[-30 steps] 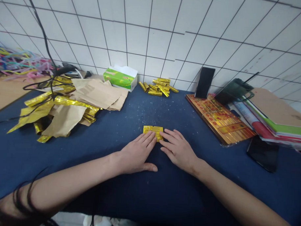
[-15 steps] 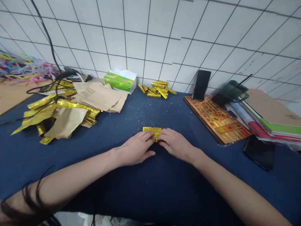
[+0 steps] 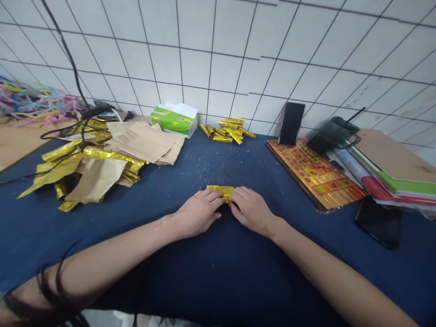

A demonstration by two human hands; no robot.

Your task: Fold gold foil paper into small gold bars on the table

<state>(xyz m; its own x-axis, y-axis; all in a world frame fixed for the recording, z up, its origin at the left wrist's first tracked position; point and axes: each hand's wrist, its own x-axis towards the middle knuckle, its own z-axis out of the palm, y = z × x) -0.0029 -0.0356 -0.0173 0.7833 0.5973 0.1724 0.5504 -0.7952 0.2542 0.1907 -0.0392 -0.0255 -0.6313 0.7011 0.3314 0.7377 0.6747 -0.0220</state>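
Observation:
A small piece of gold foil paper (image 3: pixel 220 189) lies on the dark blue tabletop (image 3: pixel 214 273), its far edge showing above my fingers. My left hand (image 3: pixel 199 213) has its bent fingers closed on the paper's left near side. From the right, my right hand (image 3: pixel 252 208) grips the other end with curled fingers and the thumb tucked at the near edge. The fingertips of both hands hide much of the sheet. Beyond them, by the wall, several rolled gold paper tubes (image 3: pixel 228 130) lie in a heap.
At left, gold sheets (image 3: pixel 66 165) and brown paper (image 3: pixel 143 139) lie beneath a black cable (image 3: pixel 69 58). A green tissue pack (image 3: pixel 173 120) stands by the wall. On the right are an upright phone (image 3: pixel 291 123), a patterned packet (image 3: pixel 317 174), a dark mug (image 3: pixel 333 134) and another phone (image 3: pixel 378 224).
My flat, stretched fingers have curled in on the gold paper, and my left thumb has drawn in. Less of the paper's near side shows. The view has shifted slightly.

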